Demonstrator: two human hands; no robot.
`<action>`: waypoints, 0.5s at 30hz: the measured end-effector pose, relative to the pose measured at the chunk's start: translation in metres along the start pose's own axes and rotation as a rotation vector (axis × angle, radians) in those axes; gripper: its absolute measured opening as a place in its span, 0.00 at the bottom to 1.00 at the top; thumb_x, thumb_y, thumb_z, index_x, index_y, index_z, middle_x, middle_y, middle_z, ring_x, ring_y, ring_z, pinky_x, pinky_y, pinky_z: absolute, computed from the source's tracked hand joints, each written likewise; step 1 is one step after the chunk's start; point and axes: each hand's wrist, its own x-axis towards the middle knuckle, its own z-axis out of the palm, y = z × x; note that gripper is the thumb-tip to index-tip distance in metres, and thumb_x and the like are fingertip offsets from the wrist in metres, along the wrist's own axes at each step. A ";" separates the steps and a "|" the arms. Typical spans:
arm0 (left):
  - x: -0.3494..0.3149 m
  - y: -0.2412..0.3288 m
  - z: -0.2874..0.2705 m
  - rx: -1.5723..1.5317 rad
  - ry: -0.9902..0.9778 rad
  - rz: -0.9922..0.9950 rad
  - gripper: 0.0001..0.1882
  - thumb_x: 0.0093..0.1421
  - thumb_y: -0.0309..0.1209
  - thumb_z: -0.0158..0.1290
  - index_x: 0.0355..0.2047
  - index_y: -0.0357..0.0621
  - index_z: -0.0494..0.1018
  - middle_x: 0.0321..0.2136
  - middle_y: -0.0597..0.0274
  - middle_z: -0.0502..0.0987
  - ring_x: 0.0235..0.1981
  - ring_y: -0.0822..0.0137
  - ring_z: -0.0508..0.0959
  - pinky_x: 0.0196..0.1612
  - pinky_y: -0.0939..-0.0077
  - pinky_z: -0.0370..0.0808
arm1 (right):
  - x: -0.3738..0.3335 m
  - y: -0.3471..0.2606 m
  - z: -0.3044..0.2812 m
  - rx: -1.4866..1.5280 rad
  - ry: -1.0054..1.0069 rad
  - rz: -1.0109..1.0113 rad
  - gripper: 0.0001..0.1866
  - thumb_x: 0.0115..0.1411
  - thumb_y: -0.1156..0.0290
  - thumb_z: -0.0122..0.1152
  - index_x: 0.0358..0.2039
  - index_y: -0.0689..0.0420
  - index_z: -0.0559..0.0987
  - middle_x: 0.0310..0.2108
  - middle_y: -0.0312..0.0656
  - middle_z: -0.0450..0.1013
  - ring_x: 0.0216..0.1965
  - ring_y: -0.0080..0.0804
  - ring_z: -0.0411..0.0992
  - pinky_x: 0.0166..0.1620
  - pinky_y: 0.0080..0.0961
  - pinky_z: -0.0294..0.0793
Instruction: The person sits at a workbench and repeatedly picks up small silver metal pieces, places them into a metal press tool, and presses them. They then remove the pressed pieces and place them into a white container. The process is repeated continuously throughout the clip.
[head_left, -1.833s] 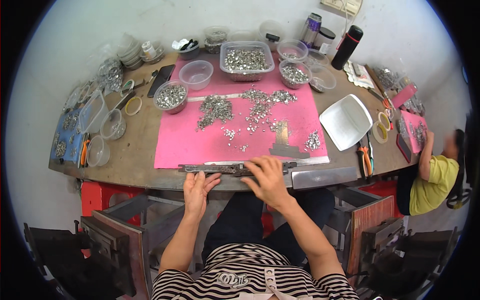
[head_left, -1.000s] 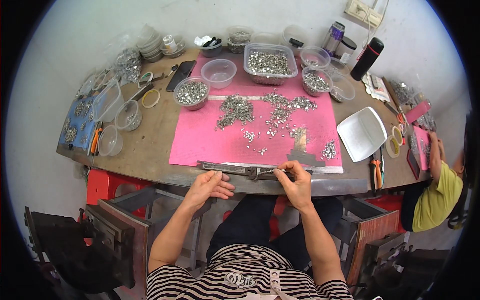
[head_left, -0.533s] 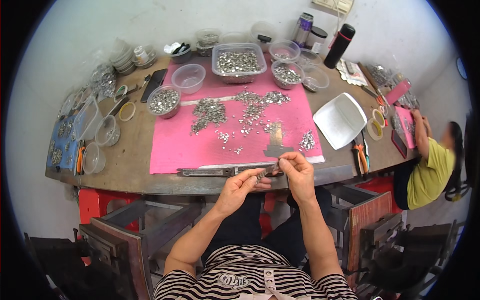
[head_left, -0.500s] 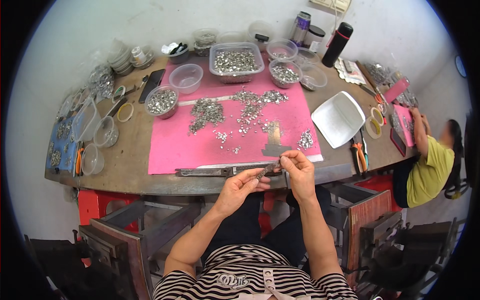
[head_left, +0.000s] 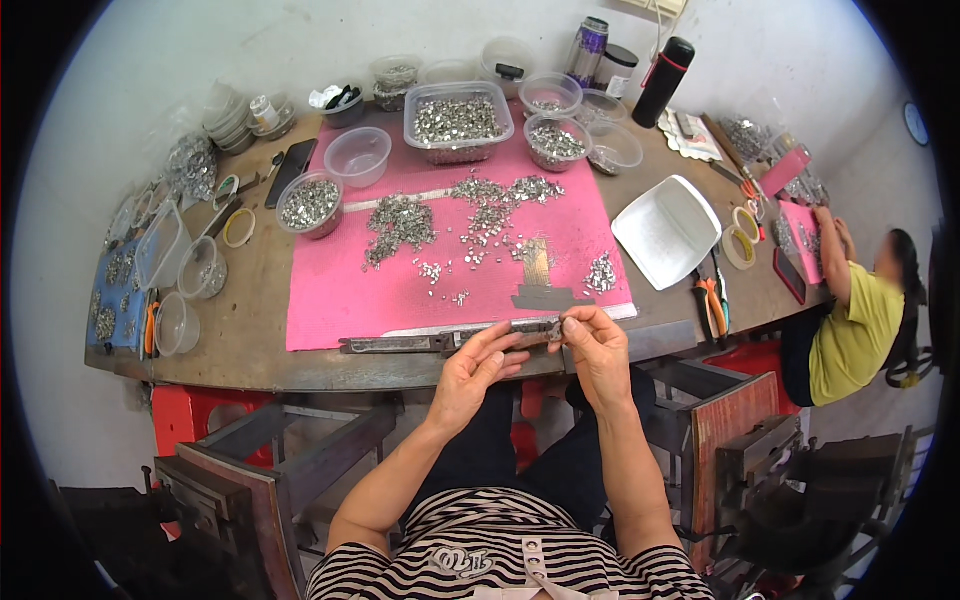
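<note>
In front of the table edge, my right hand (head_left: 598, 350) is closed, thumb and forefinger pinching a small grey metal piece (head_left: 556, 330). Most of that piece is hidden by the fingers. Beside it my left hand (head_left: 472, 376) is open, palm turned up and fingers stretched toward the right hand. A long dark metal bar (head_left: 395, 344) lies along the table edge just behind both hands. Past it, on the pink mat (head_left: 330, 300), are a flat brass-coloured strip block (head_left: 537, 262) on a grey base and loose heaps of small silvery metal pieces (head_left: 402, 222).
Behind the heaps stands a clear tub of metal pieces (head_left: 458, 120), with round plastic bowls around it. A white tray (head_left: 668, 232) is right of the mat, near orange-handled pliers (head_left: 708, 308). At far right sits another person in a yellow top (head_left: 858, 325).
The dark jointed strip that spanned both hands no longer shows across my left fingers. My left hand has loosened and opened; my right keeps its pinch. The view has shifted slightly.
</note>
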 end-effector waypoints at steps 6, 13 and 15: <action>0.001 0.003 0.001 -0.172 -0.064 -0.046 0.25 0.75 0.26 0.46 0.69 0.31 0.60 0.63 0.40 0.71 0.62 0.52 0.75 0.64 0.63 0.74 | -0.003 0.003 0.000 0.011 0.030 0.004 0.06 0.69 0.75 0.61 0.44 0.63 0.78 0.37 0.42 0.79 0.34 0.29 0.78 0.43 0.25 0.77; 0.001 0.000 0.005 -0.142 0.018 -0.055 0.25 0.71 0.24 0.52 0.66 0.28 0.63 0.60 0.40 0.73 0.59 0.51 0.77 0.61 0.64 0.78 | -0.005 0.010 -0.008 -0.002 0.078 -0.002 0.06 0.69 0.74 0.61 0.43 0.63 0.78 0.37 0.42 0.79 0.35 0.29 0.78 0.43 0.26 0.77; 0.002 -0.002 0.006 -0.124 0.040 -0.054 0.24 0.70 0.23 0.52 0.65 0.29 0.64 0.59 0.41 0.74 0.58 0.53 0.79 0.60 0.65 0.79 | -0.006 0.009 -0.008 -0.004 0.074 -0.002 0.06 0.69 0.74 0.61 0.43 0.63 0.78 0.37 0.42 0.79 0.35 0.29 0.78 0.43 0.26 0.77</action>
